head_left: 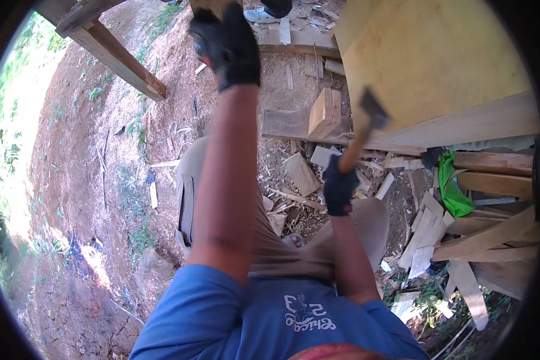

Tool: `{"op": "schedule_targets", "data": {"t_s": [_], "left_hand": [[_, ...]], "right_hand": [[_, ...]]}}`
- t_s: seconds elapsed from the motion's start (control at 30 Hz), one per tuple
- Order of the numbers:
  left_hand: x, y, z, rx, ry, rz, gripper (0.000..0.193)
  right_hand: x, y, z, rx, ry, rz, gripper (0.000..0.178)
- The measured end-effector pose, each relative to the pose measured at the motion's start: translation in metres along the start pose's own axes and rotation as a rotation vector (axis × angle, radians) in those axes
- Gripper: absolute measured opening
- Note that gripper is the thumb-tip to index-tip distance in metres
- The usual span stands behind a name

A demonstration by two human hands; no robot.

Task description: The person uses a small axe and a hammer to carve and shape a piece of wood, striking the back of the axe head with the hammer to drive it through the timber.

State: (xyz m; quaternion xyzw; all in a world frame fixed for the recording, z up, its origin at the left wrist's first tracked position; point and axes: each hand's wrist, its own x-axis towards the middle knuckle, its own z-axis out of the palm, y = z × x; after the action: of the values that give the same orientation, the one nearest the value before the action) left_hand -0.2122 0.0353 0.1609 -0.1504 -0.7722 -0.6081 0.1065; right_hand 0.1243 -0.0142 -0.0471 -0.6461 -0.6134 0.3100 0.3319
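On dirt ground strewn with shavings, head view: my bare forearms come up from the lower edge, both hands in dark gloves. My right hand (339, 187) is clamped around the wooden handle of a hatchet (360, 141); the handle slants up and to the right, its dark head smeared by blur and overlapping the lower left edge of a broad yellowish panel (435, 63). Whether head and panel touch, I cannot tell. My left hand (227, 51) is held out at the top of the view, well apart from the right, fingers blurred; a piece of timber (213, 5) shows just behind it, and I cannot tell whether the grip is closed on anything. Between the hands, farther down: a pale wood block (325, 113) on a flat dark board (281, 123), close left of the hatchet. Below these, chips and offcuts (302, 174) lie in front of my tan trousers (288, 255), knees spread. Right side: stacked planks (492, 185), with a bright green cloth or bag (453, 186) at their near end. Upper left: a slanting wooden post (123, 60). Top edge: a light shoe (263, 15) beside a long timber. Far left: bright, washed-out greenery (0, 162).
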Motion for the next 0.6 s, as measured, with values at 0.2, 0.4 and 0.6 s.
{"op": "schedule_targets", "data": {"t_s": [0.2,0.4,0.6], "left_hand": [[0.047,-0.029,-0.01,-0.254,-0.077,0.431,0.023],[-0.069,-0.116,0.113,0.317,-1.209,0.206,0.042],[-0.143,-0.14,0.201,0.425,-1.369,0.038,0.082]], "right_hand": [[-0.012,0.022,0.02,-0.389,-0.174,-0.173,0.038],[-0.011,-0.01,0.004,0.049,-0.392,0.344,0.032],[-0.018,-0.052,-0.008,0.477,-0.374,0.417,0.026]]}}
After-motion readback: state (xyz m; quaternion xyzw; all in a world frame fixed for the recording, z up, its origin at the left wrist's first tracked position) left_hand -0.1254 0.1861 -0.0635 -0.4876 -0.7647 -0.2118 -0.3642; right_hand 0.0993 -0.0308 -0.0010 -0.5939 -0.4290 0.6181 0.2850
